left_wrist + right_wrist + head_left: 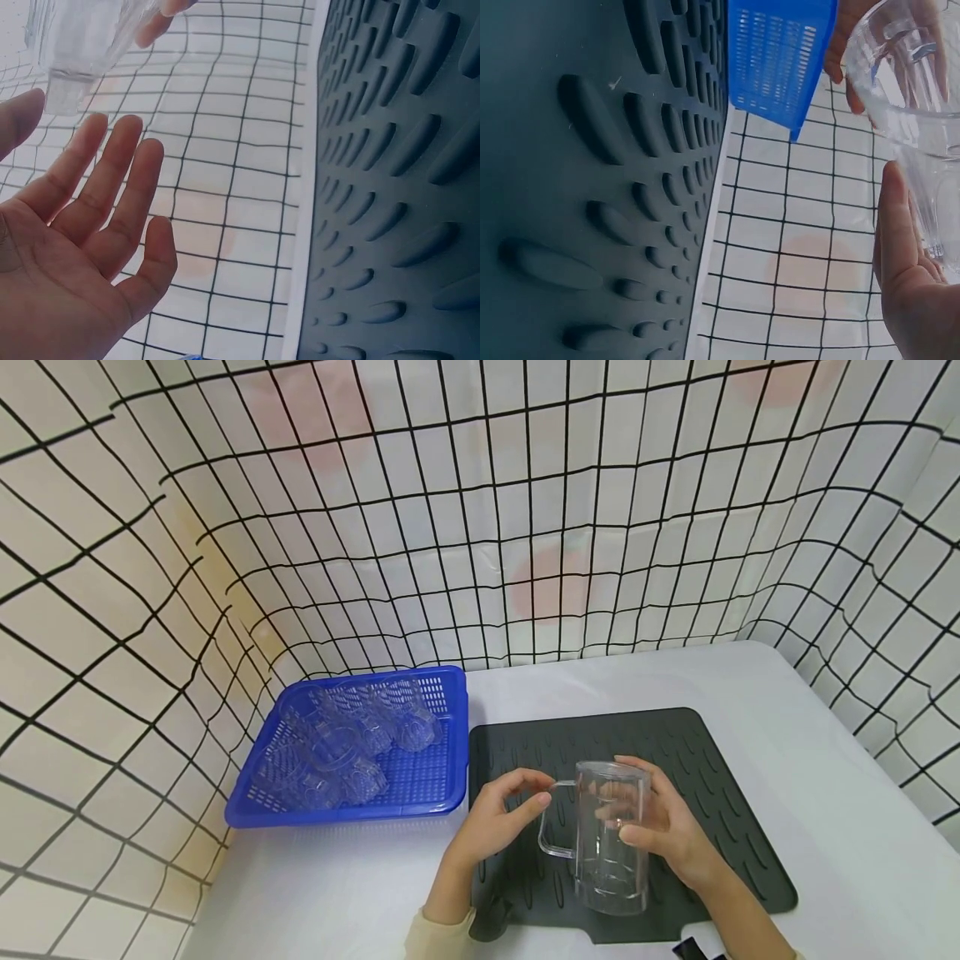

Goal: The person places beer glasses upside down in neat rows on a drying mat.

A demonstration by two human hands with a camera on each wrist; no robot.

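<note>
A clear glass mug (611,852) with a handle is held over the dark ribbed mat. My right hand (670,827) grips it from the right side, thumb at the front and fingers behind the glass; in the right wrist view the mug (930,127) partly covers that hand (911,277). At the handle's upper corner is my left hand (498,818), its thumb and fingertips near the glass. From the left wrist, the left hand's fingers (112,180) look spread and mostly straight, with the handle (66,90) just beyond the thumb and index fingertips.
A blue plastic basket (423,810) stands at the left with several clear glass mugs (360,777) in it. Under the hands lies the dark mat (600,735), on a white table surface (330,893). Black wire mesh (510,552) encloses the back and sides.
</note>
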